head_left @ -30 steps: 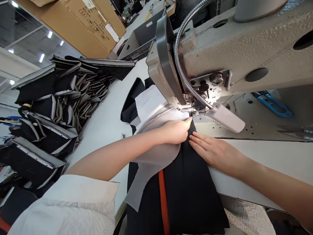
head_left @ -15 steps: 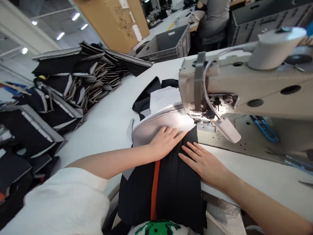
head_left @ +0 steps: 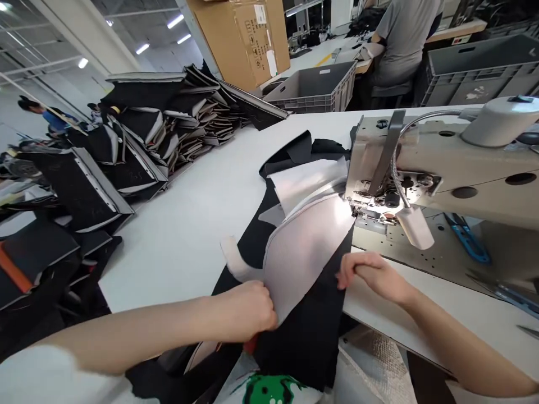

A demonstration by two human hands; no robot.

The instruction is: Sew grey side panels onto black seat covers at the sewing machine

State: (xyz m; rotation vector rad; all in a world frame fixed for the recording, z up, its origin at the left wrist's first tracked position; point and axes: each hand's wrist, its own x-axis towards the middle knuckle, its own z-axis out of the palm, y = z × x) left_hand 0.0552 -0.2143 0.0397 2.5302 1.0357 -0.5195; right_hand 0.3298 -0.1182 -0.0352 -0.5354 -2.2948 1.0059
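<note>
Beside one sewing machine, one grey panel overlies one black cloth, between and beyond two hands: left hand closed on the panel's lower edge, right hand half-curled at the cloth, grip unclear

Bright ceiling lamps, pale beam
</note>
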